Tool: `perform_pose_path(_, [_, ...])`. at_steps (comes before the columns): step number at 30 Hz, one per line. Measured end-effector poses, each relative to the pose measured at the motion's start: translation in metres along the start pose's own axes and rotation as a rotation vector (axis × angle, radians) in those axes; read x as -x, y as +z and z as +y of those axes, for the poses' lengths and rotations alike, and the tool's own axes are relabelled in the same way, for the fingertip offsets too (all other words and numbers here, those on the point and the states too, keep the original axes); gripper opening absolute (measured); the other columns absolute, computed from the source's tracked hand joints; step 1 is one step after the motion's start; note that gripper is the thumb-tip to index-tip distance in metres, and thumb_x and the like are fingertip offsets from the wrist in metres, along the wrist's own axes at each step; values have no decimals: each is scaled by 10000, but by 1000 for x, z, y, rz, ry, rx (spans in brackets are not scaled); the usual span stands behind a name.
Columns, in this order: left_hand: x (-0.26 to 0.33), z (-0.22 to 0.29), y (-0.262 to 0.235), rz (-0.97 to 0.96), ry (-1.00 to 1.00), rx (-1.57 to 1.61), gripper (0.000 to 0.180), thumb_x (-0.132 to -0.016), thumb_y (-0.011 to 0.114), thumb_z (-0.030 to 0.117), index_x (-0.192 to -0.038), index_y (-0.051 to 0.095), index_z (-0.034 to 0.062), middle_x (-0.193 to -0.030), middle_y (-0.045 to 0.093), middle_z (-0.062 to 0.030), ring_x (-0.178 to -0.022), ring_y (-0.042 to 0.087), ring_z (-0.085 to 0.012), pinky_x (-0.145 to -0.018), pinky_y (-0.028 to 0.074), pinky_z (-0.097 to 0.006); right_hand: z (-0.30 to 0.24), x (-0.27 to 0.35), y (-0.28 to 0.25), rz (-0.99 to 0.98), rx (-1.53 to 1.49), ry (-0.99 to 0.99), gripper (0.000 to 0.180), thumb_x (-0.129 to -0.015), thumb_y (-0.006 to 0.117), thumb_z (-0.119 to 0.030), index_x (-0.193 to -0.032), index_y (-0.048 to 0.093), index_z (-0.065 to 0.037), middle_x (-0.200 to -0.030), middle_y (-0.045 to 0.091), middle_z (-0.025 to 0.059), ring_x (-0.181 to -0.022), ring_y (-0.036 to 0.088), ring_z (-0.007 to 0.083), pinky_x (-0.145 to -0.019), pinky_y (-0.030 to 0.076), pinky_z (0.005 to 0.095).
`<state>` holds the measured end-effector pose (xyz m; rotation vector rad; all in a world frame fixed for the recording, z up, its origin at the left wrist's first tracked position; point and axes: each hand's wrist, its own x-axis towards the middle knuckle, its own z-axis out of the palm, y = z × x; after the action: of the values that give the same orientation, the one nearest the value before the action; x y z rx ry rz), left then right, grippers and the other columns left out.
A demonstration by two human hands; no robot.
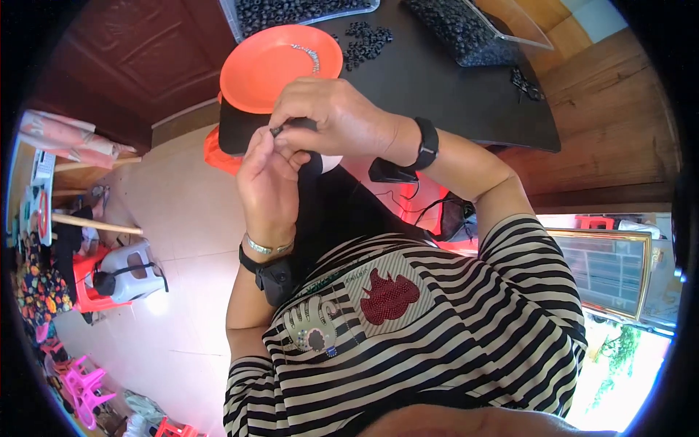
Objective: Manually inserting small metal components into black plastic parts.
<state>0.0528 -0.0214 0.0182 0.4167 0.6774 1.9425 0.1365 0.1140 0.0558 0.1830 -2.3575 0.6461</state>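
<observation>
My left hand (268,173) and my right hand (328,113) meet just off the near left edge of the black table (444,105). A small black piece (276,132) is pinched between their fingertips; its exact kind is too small to make out. The fingers of both hands are closed around it and partly hide it. Right behind my hands lies a round orange plate (247,73), with a curved row of small silvery pieces (314,58) on it. A loose pile of small black parts (368,45) is on the table beside the plate.
Two clear bins, one at the back (291,11) and one at the back right (466,36), hold many black parts. More black parts (526,86) lie near the right bin. A wooden panel (604,109) bounds the right side. Stools (129,273) stand at the left.
</observation>
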Motion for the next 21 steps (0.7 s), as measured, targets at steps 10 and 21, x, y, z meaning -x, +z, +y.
perform_pose_path(10, [-7,-2,-17,-93,-18,-82,226,-931,452,194,-1029,510,-1,-946,577,-97,-879,573,-212,-771,443,-303,9,-3,-17,-95,-104,-14,119,-740,706,-117,-802,617,-66,-808,620,44,-770,607,213,-670,499,320])
perform_pose_path(21, [-8,2,-20,-62,-8,-50,192,-934,444,192,-960,525,20,-899,543,-104,-864,555,-235,-767,434,-324,132,-42,-89,-315,717,388,186,-761,642,-191,-852,684,-34,-790,651,163,-771,622,336,-697,496,420])
